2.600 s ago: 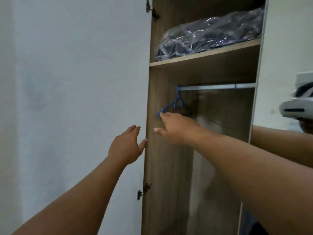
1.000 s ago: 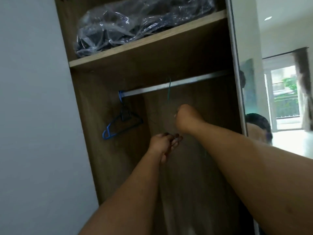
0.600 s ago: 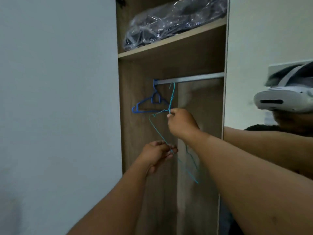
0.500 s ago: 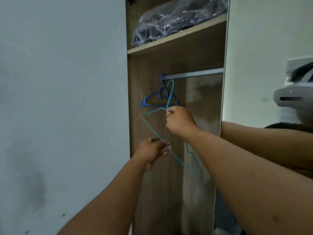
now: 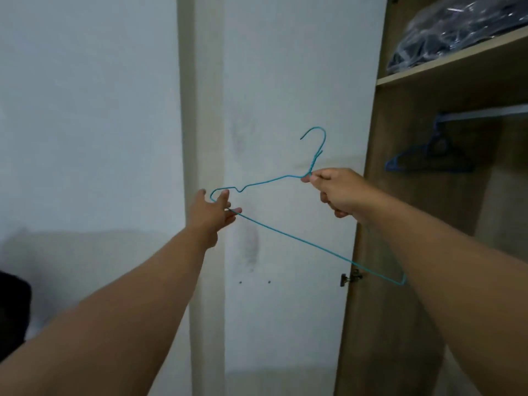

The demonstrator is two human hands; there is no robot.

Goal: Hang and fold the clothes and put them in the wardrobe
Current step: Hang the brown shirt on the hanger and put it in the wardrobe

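A thin teal wire hanger [image 5: 288, 234] is held out in front of the open white wardrobe door [image 5: 285, 81], clear of the rail. My right hand [image 5: 337, 192] pinches it at the neck, just below the hook. My left hand [image 5: 213, 212] has its fingers around the hanger's left shoulder bend. The hanger's far corner shows below my right forearm. No clothes to hang are in view.
The wooden wardrobe [image 5: 428, 195] stands open at the right. A blue plastic hanger [image 5: 428, 158] hangs on its metal rail [image 5: 485, 112]. A plastic-wrapped dark bundle [image 5: 457, 30] lies on the shelf above. A dark object [image 5: 11, 310] sits at the left edge.
The teal hanger has come off the rail and out of the wardrobe, leftward in front of the door. My view has swung left; both hands stay on the hanger.
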